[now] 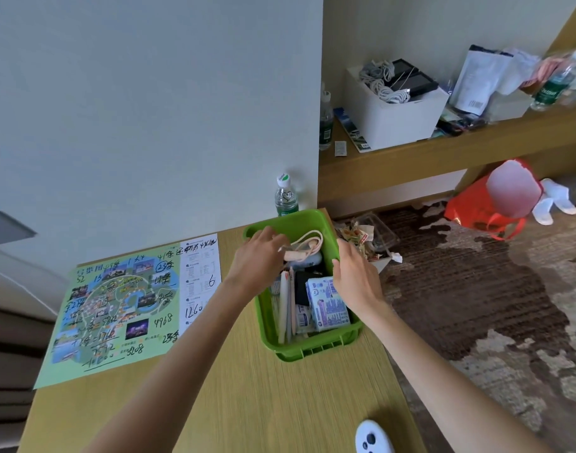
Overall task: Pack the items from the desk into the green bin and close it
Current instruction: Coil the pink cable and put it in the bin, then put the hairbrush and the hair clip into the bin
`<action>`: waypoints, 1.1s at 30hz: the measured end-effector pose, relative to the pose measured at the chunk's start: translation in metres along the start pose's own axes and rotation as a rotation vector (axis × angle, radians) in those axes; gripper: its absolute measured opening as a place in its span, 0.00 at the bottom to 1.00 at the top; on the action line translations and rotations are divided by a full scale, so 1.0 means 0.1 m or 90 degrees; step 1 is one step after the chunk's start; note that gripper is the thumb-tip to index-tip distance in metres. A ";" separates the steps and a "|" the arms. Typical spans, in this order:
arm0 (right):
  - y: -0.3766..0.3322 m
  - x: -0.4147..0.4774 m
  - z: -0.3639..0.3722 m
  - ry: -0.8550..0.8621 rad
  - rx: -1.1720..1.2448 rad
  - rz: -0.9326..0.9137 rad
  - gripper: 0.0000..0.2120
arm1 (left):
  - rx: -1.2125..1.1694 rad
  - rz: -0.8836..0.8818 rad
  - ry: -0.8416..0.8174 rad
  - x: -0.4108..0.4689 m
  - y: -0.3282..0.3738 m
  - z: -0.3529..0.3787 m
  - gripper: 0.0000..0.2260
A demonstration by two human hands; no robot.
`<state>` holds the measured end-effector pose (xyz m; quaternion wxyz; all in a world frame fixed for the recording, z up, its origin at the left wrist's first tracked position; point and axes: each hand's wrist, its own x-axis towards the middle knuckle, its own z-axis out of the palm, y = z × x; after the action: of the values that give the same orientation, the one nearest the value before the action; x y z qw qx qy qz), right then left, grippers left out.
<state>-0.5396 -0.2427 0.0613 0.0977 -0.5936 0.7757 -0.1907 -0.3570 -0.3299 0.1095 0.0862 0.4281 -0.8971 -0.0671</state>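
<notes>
Green bin [313, 349]: stands open on the wooden desk [231, 403], toward its right edge and far half. No lid is in view.

Contents noted: tissue packs [329, 304] on the right, a black item [301, 287] at the middle, white sticks [284, 302] along the left wall, and a pink cord [308, 243] at the far end.

Left hand [259, 256]: inside the bin's far-left corner, fingers curled round the near end of the pink cord.

Right hand [355, 276]: on the bin's right wall, fingers hooked over the rim, apparently steadying it.

Outstanding on the desk: a printed map sheet [116, 305] to the left, a water bottle [286, 197] just beyond the bin against the wall, and a white device [373, 438] at the near edge. Whether all of these are meant for the bin cannot be told.

Assessment: packing is well advanced, with the cord now being settled. Closing has not begun.
</notes>
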 end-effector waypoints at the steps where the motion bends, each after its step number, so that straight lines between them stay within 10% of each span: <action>1: -0.02 -0.03 -0.01 -0.005 -0.024 0.000 0.23 | -0.030 -0.018 0.031 -0.14 -0.01 -0.08 0.10; 13: -0.95 -1.58 0.08 0.042 0.016 -0.238 0.20 | -0.134 -0.361 0.087 -2.70 -0.38 0.03 0.06; 26: -1.86 -3.13 1.49 -0.484 0.040 -0.536 0.27 | -0.190 -0.737 -0.064 -4.94 -0.62 0.68 0.24; 33: -1.88 -3.29 1.70 -0.431 -0.054 -0.537 0.23 | -0.172 -0.721 -0.130 -4.96 -0.53 0.85 0.29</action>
<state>-0.2185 0.0003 -0.0399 0.2331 -0.8850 0.4024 0.0202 -0.0283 0.0281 -0.0321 0.0038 0.8170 -0.5160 -0.2575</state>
